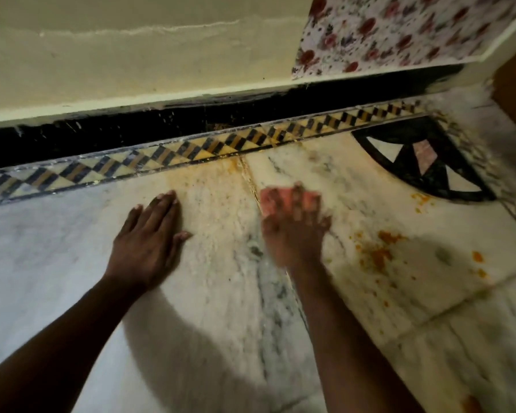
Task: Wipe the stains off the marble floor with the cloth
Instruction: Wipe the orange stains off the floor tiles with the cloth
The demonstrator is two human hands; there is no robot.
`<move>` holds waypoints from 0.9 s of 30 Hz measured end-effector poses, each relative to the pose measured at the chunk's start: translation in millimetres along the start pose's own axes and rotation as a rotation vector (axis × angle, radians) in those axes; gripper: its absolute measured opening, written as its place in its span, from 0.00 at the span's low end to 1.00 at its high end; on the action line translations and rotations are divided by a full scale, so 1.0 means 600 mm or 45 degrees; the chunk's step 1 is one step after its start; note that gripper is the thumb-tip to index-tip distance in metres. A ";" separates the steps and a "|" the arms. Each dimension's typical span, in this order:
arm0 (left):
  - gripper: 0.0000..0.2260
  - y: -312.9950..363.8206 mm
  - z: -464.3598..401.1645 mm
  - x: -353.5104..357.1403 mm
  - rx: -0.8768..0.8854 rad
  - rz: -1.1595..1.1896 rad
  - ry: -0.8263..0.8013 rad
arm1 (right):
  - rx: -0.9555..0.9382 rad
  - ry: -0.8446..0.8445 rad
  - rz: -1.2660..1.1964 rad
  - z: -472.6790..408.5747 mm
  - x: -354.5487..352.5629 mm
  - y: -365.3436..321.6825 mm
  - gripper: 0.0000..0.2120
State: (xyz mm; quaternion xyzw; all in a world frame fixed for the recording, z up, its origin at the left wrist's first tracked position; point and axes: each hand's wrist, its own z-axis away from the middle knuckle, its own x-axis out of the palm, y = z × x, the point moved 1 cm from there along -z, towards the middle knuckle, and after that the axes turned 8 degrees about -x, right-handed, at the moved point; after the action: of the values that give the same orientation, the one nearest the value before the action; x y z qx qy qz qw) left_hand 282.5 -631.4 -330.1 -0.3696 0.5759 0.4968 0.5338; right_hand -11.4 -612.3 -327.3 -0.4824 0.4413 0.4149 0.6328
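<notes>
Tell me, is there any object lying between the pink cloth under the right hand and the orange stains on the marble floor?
Nothing visible: only bare white marble floor lies between the pink cloth under the right hand and the orange stains to its right.

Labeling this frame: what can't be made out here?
- Right hand: motion-blurred in the head view; its hold on the cloth is unclear.
- Cloth: mostly under the fingers, full shape hidden.
- Orange spot: cut by the bottom edge.
- Floral fabric: blurred, cut by the top edge.
</notes>
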 end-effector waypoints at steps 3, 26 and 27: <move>0.32 0.053 0.053 0.001 -0.121 0.077 -0.016 | -0.160 -0.081 0.052 0.140 0.012 0.042 0.26; 0.31 0.208 0.209 0.058 -0.113 0.114 0.019 | 0.152 0.060 -0.018 0.099 0.013 0.065 0.29; 0.31 0.209 0.207 0.058 -0.114 0.112 0.023 | 0.012 0.069 0.023 0.111 0.018 0.048 0.29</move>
State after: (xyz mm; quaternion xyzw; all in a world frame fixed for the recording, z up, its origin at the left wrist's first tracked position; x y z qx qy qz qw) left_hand 188.0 -478.6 -334.0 -0.3717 0.5737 0.5417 0.4891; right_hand -25.6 -540.9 -334.8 -0.4865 0.4645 0.4052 0.6191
